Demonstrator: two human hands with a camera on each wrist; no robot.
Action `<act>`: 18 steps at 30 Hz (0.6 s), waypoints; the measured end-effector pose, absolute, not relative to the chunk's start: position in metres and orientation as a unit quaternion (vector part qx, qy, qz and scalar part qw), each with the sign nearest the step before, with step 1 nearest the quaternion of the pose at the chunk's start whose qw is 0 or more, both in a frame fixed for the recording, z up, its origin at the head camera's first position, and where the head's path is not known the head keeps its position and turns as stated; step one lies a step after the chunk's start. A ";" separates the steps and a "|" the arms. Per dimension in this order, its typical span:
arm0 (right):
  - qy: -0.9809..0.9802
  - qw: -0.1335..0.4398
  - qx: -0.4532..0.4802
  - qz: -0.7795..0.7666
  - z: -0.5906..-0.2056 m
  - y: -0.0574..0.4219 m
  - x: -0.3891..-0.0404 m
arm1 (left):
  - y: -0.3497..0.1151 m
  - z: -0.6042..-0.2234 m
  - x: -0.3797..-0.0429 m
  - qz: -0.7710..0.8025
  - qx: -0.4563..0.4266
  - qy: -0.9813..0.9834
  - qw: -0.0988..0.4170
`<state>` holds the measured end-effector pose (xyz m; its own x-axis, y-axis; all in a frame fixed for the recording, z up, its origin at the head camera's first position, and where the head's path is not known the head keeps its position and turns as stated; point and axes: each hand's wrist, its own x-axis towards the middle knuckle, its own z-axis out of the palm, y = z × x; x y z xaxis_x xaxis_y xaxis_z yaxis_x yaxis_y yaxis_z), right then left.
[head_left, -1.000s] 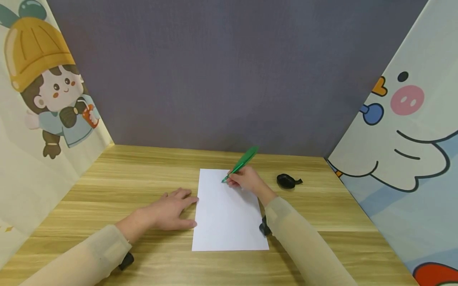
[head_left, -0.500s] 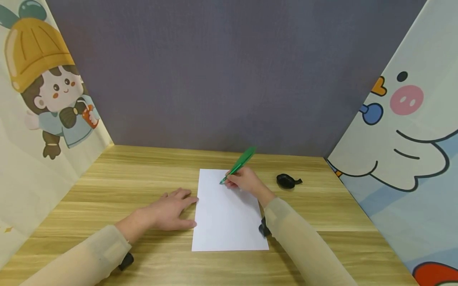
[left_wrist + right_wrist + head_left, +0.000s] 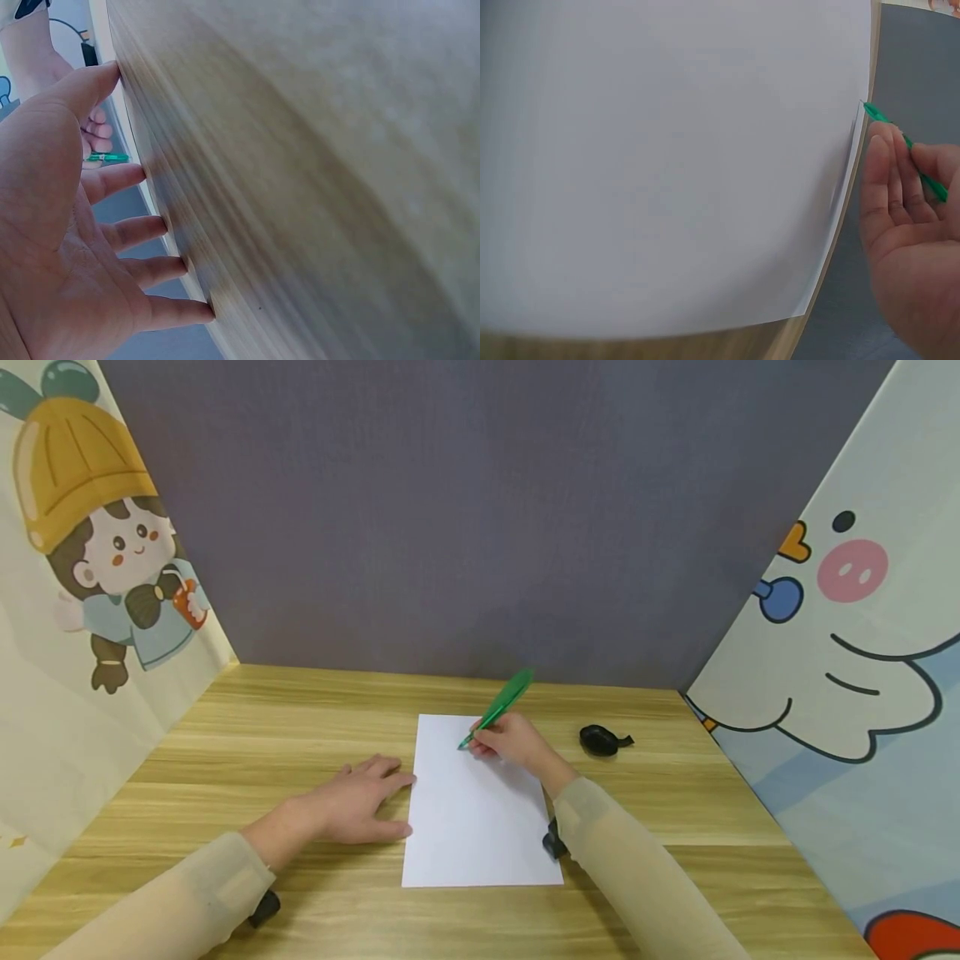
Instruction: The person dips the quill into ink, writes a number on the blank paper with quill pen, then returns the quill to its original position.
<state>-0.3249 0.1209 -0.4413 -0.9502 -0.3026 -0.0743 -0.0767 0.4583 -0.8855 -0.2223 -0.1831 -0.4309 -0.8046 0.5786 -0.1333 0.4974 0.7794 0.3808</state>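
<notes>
Paper lies at lower middle of the frame. The right hand pinches the green pen; the left hand, spread out, should press the edge — so nothing slips.

From my head view, I saw a green pen with a broad, feather-shaped top just above the middle right of the sheet's upper part. The right hand pinched it at a slant, its top toward the upper right and its point down at the paper. The white sheet of paper lay flat and upright in the lower centre of the frame. The left hand lay spread, thumb and index tips at its left edge. In my right wrist view, the sheet filled most of the frame's left and middle.
</notes>
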 end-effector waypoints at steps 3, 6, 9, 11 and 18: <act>0.846 0.114 -0.114 -0.508 -0.441 0.120 -0.323 | -0.183 -0.431 -0.222 0.164 0.289 0.936 0.119; 0.848 0.117 -0.117 -0.504 -0.440 0.119 -0.322 | -0.183 -0.432 -0.222 0.163 0.290 0.936 0.117; 0.849 0.118 -0.121 -0.500 -0.441 0.119 -0.321 | -0.183 -0.432 -0.223 0.163 0.291 0.935 0.117; 0.849 0.120 -0.123 -0.500 -0.441 0.119 -0.322 | -0.183 -0.432 -0.223 0.164 0.291 0.935 0.117; 0.848 0.123 -0.128 -0.500 -0.444 0.119 -0.322 | -0.183 -0.431 -0.223 0.166 0.291 0.935 0.120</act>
